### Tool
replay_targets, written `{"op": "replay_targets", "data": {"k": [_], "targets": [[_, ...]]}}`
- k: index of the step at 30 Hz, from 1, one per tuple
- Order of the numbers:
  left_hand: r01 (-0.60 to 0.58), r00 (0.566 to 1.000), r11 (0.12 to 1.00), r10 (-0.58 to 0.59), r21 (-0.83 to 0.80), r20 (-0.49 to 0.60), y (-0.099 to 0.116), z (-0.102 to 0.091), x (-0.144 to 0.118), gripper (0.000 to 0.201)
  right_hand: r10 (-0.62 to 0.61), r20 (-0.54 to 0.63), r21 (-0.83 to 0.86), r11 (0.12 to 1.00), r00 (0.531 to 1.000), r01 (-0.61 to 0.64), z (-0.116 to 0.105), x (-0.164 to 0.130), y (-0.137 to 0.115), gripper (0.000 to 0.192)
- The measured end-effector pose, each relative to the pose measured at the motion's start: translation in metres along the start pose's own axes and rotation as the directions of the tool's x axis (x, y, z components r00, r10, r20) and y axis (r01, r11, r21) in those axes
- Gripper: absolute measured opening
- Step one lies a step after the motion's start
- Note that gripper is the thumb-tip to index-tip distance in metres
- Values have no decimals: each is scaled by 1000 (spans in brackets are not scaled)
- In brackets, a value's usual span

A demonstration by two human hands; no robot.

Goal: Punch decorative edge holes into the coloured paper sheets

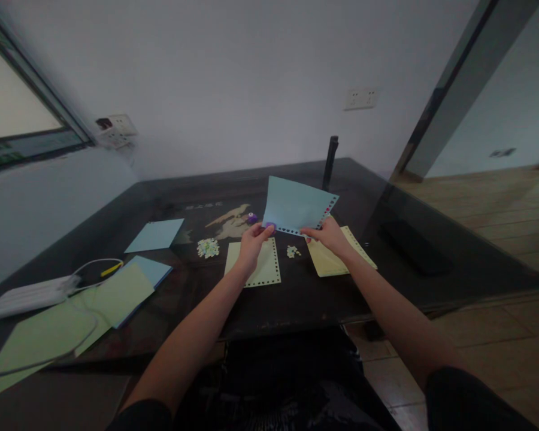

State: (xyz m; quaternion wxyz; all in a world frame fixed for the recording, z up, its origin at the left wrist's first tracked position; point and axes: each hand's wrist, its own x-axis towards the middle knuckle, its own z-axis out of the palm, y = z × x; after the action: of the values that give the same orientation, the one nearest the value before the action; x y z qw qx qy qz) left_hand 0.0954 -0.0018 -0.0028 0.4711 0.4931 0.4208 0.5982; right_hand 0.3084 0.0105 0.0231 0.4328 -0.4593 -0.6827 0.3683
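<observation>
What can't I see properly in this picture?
In the head view:
Blue sheet: its far side faces away.
Yellow sheet: partly covered by the right forearm.
Green sheet: cut off by the left edge.
Paper bits: too small to tell single shapes.
Table writing: too blurred.

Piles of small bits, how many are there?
2: a larger pile left of the sheet lying below the left hand, a smaller pile to its right. Some may be hidden.
</observation>
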Motion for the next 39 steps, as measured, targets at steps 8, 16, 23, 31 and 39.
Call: {"op": "replay_targets", "data": {"k": [8,16,23,31,39], "targets": [[-7,1000,1000,8,-16,8,-1,0,-1,26,-6,4,-20,1000,1000,6,-1,-1,-1,22],[-40,998,998,42,-50,40,-6,-1,0,27,-11,2,-23,1000,1000,11,-2,0,2,21],[-50,998,999,50,-10,43,-3,-1,0,26,6,-4,-32,999,1000,-6,-2,-1,-1,19],[-37,999,999,37,-1,32,-4,-1,1,27,22,-29,-7,1000,999,-23,-1,-2,-7,16],[21,997,999,-18,-43,74,-11,-1,0,31,1,-11,-13,1000,1000,-1,-4,1,1,21]]}}
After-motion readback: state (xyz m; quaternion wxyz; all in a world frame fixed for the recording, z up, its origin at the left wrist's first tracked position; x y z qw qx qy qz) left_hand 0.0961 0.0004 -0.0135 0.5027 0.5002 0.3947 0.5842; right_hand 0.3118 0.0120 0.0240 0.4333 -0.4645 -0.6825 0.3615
